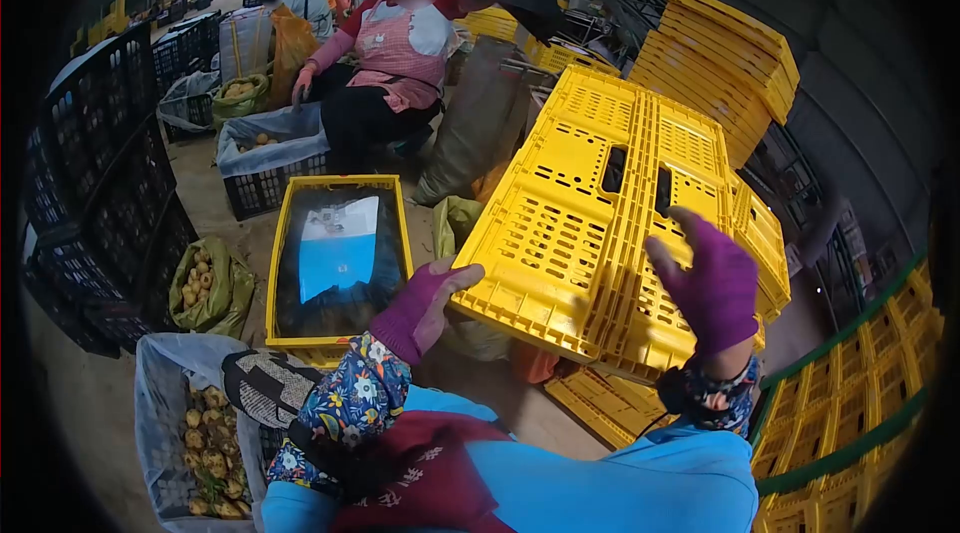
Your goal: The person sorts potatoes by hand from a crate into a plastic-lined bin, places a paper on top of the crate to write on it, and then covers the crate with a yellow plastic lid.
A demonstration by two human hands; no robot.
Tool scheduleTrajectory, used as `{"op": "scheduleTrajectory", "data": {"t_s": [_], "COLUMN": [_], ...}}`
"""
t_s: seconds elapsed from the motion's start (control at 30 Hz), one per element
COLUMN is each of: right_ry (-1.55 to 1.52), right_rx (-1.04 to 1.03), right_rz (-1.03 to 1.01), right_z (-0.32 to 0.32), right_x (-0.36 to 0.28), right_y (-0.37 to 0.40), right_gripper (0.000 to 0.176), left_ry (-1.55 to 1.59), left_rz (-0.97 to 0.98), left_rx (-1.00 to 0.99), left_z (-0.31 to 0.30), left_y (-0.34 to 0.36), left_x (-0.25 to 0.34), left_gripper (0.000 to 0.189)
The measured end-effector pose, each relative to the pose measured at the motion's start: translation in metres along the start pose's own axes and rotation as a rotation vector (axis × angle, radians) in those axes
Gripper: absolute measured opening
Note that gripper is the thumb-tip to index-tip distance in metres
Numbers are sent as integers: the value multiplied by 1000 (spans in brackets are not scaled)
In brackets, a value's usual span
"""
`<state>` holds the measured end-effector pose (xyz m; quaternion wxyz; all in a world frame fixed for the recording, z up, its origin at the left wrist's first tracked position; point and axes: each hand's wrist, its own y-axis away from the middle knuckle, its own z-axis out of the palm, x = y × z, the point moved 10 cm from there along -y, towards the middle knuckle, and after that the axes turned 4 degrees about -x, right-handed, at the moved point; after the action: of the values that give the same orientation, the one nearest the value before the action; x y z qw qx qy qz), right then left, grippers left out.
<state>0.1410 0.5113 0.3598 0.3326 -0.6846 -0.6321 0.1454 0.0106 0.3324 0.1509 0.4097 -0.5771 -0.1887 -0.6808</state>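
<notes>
A folded yellow plastic crate (560,218) lies tilted in front of me, its slotted panels facing up. My left hand (432,301), in a purple fingerless glove, grips its near left corner. Above the right side of the crate is my right hand (712,278) in a matching glove, thumb and fingers spread apart and holding nothing. To the left of the crate stands an upright yellow crate (400,233) with a dark liner and a blue-and-white printed sheet (338,248) on top.
Potatoes fill a lined crate (180,363) at lower left, and a green sack (235,303) holds more. Black crates (105,133) stack up on the left. A person in an apron (400,48) sits ahead. Folded yellow crates (715,63) are piled behind; more (850,393) stand at right.
</notes>
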Motion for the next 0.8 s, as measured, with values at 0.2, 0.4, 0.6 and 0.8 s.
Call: {"op": "scheduleTrajectory", "data": {"t_s": [0.2,0.4,0.6,0.8], "right_ry": [-5,-1487,-1457,-1903], "right_rx": [-751,-145,-458,-554], "right_rz": [956,640,174,353], "right_z": [103,306,184,255], "right_x": [246,346,92,-98], "right_y": [51,90,-17,-79], "right_gripper": [70,60,48,37], "left_ry": [215,311,10,-211], "left_rz": [0,10,183,56], "left_rx": [-4,160,232,630], "left_z": [-6,-27,-113,-211], "left_y": [-12,15,82,171], "left_x": [-45,-42,-6,46], "left_gripper": [36,40,38,42]}}
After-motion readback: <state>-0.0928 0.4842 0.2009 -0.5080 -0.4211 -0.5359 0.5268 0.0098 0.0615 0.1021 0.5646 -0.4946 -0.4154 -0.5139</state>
